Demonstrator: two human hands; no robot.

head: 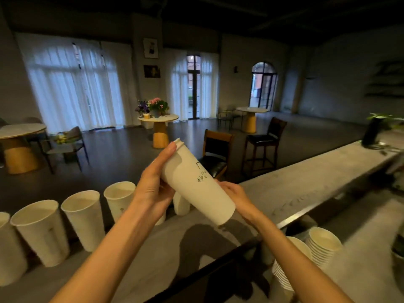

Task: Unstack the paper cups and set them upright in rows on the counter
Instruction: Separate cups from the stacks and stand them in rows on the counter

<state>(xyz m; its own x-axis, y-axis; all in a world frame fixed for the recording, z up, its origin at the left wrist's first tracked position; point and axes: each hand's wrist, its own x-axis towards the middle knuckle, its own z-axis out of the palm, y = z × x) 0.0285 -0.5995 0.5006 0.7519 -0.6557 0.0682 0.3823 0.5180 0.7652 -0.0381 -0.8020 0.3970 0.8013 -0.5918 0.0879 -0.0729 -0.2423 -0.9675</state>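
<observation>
Held cup stack sits at centre, tilted, base end toward 11 o'clock, mouth toward 5 o'clock, above the counter. Left hand is clamped around its upper part; right hand grips the lower wall, fingers mostly hidden behind it. Printed marks on the stack are illegible. One cup behind the stack is largely hidden. At 8 o'clock, upright cups line the counter's far edge; the leftmost is cut off. Open counter runs toward 2 o'clock. At 4 o'clock, 2 spare stacks stand below.
</observation>
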